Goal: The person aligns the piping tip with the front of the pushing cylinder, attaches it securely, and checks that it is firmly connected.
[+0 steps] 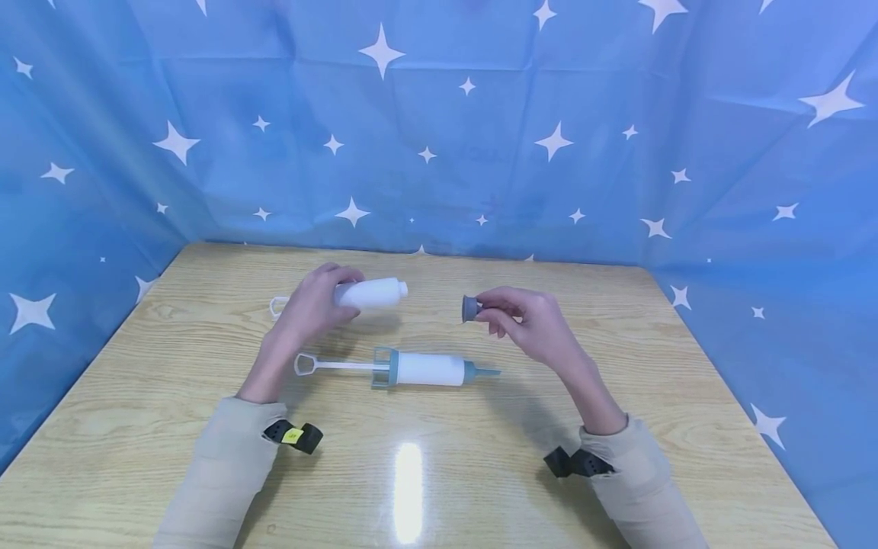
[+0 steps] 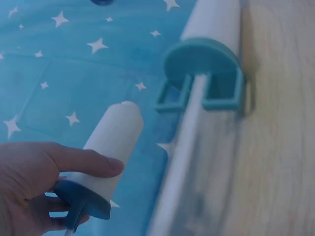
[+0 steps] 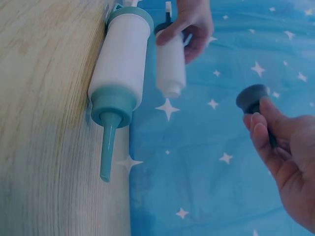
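My left hand (image 1: 315,303) grips a white syringe barrel (image 1: 376,293) over the table, its bare tip facing right. A dark blue-grey collar (image 2: 84,197) sits at the barrel's rear, and its white plunger handle (image 1: 277,306) shows beyond the hand. Across a gap to the right, my right hand (image 1: 533,319) pinches a dark grey nozzle cap (image 1: 469,309), wide end toward the barrel. Part of the cap's narrow end is hidden by the fingers. Nearer my body, a second syringe (image 1: 430,369) with a teal collar and teal nozzle (image 3: 109,147) lies sideways, plunger drawn out to the left.
The wooden table (image 1: 521,488) has a bright light reflection near its front. A blue curtain with white stars (image 1: 439,114) hangs behind and at both sides. Black wrist cameras (image 1: 310,438) are strapped over the sleeves.
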The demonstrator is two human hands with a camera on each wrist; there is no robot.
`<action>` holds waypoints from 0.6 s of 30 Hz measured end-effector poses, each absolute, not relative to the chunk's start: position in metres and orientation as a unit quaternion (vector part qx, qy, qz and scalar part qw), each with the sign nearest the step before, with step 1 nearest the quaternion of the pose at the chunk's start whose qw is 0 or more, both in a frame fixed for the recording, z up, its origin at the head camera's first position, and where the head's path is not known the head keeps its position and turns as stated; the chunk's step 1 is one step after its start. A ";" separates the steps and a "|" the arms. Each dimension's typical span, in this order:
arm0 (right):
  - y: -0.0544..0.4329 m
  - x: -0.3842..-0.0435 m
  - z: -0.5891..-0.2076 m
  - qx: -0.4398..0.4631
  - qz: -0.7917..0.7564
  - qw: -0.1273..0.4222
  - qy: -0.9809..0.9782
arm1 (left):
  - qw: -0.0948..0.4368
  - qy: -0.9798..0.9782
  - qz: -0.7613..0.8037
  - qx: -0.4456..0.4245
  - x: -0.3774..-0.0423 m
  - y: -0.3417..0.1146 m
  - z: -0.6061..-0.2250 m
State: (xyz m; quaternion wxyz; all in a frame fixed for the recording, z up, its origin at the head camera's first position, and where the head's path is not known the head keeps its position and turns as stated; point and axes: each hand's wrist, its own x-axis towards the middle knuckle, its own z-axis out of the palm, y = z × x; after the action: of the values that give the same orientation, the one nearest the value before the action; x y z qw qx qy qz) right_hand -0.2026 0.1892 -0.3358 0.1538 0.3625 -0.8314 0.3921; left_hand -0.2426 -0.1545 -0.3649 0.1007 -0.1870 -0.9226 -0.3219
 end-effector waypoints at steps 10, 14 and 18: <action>0.192 -0.201 -0.332 0.357 0.398 0.162 -0.830 | 0.120 -0.887 -0.361 -0.260 -0.226 -0.137 -0.340; 0.192 -0.199 -0.330 0.356 0.399 0.163 -0.829 | 0.122 -0.881 -0.367 -0.273 -0.216 -0.131 -0.330; 0.193 -0.198 -0.328 0.359 0.396 0.169 -0.828 | 0.128 -0.873 -0.365 -0.296 -0.207 -0.127 -0.321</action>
State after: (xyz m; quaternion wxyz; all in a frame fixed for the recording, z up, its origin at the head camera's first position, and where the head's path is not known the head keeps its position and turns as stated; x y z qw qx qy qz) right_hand -0.1977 0.1926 -0.3275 0.1688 0.3589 -0.8283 0.3956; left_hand -0.2072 -0.1266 -0.3215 0.1276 -0.2958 -0.8734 -0.3654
